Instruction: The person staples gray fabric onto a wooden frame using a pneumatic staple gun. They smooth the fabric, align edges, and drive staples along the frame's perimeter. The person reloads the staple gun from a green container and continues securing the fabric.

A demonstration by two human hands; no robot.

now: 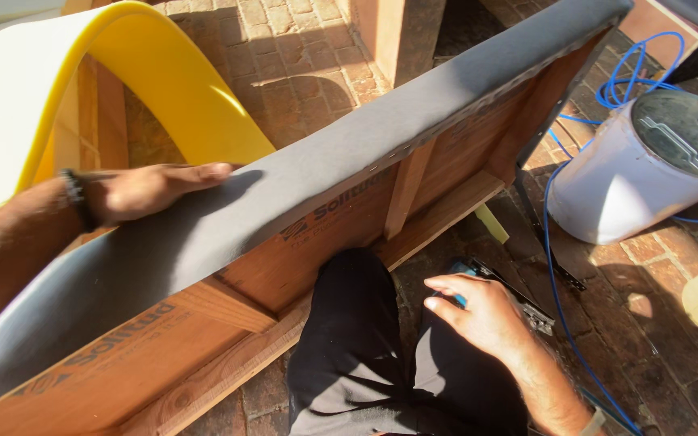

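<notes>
The left hand (pixel 151 190) lies flat, fingers stretched out and pressed on the grey fabric (pixel 300 182) that covers the upper edge of the tilted wooden frame (pixel 317 242); its grip is wide, palm down, clasping nothing. The right hand (pixel 482 311) reaches low over the brick floor (pixel 672 339), fingers curled onto a blue-and-black staple gun (pixel 519 300) just beside the person's dark-trousered knee (pixel 349 323). A blue hose (pixel 555 266) trails past a white bucket (pixel 640 169), with yellow foam (pixel 155 81) behind the frame
</notes>
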